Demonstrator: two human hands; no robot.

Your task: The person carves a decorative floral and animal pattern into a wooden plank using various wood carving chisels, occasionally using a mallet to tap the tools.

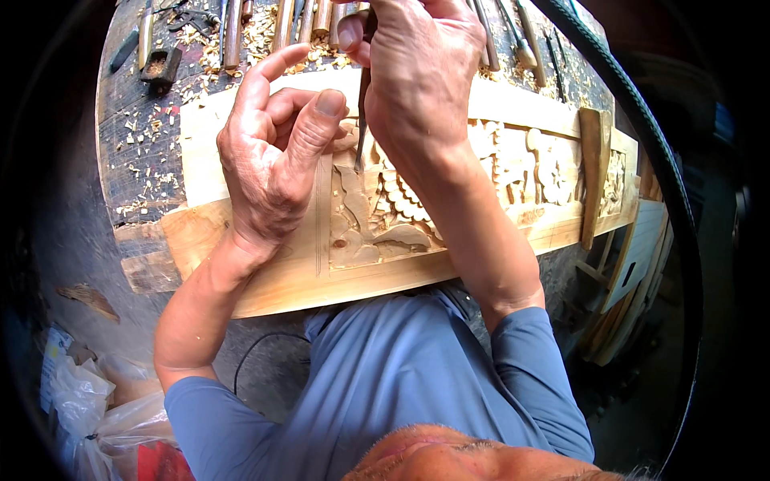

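Note:
A wooden panel (377,263) with raised carved relief lies across the bench in front of me. My right hand (421,76) is closed around a carving chisel (363,120). Its dark, narrow blade points down at the left part of the carving, while the handle is mostly hidden by my fingers. To the left of the blade, my left hand (277,148) hovers over the panel with its fingers loosely curled and apart, holding nothing. Whether the chisel's tip touches the wood I cannot tell.
Several chisels (283,24) lie along the bench's far side among wood shavings (148,152). A small dark block (161,67) sits at the far left. A wooden bar (593,176) crosses the panel's right end. A dark cable (642,112) arcs down the right side.

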